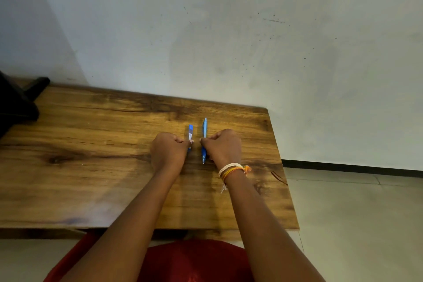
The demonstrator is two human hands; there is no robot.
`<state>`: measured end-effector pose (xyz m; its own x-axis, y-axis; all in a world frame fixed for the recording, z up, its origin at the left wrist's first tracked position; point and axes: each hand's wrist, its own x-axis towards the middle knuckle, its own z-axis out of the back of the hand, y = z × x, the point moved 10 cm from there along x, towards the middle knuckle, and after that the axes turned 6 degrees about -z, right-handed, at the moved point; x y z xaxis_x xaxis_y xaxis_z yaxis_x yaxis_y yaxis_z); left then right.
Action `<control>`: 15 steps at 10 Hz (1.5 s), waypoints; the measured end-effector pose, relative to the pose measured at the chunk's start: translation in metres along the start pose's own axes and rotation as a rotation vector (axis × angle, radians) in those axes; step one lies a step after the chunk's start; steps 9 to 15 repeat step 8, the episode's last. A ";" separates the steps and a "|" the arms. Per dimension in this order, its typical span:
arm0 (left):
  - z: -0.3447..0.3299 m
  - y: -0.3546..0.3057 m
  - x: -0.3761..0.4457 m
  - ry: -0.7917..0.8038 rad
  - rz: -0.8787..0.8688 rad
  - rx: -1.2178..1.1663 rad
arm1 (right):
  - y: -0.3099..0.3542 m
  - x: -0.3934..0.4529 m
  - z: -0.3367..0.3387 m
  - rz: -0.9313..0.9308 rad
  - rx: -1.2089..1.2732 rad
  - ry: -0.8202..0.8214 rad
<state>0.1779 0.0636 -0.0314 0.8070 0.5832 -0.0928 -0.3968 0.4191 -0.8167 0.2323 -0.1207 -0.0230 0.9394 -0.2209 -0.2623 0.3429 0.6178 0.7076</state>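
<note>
Head view | left hand (168,150) curled, pinched dark-blue pen (190,131) mid-barrel | right hand (223,146) curled, pinched light-blue pen (204,128) likewise | pens were parallel, just apart, at mid-desk (91,144) | probably gripped to line them up as a pair; lifted or resting, unclear

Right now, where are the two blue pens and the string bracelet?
Dark blue pen (190,131): head view, on the barrel near its far end.
Light blue pen (204,128): head view, on the upper barrel.
String bracelet (231,168): head view, on the middle of the strands.
</note>
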 end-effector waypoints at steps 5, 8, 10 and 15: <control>-0.001 0.007 0.005 0.055 0.017 0.031 | -0.004 0.003 -0.007 -0.036 0.005 -0.043; 0.007 0.016 0.005 0.042 -0.058 -0.204 | -0.026 0.002 -0.007 -0.145 0.272 -0.031; 0.007 0.016 0.005 0.042 -0.058 -0.204 | -0.026 0.002 -0.007 -0.145 0.272 -0.031; 0.007 0.016 0.005 0.042 -0.058 -0.204 | -0.026 0.002 -0.007 -0.145 0.272 -0.031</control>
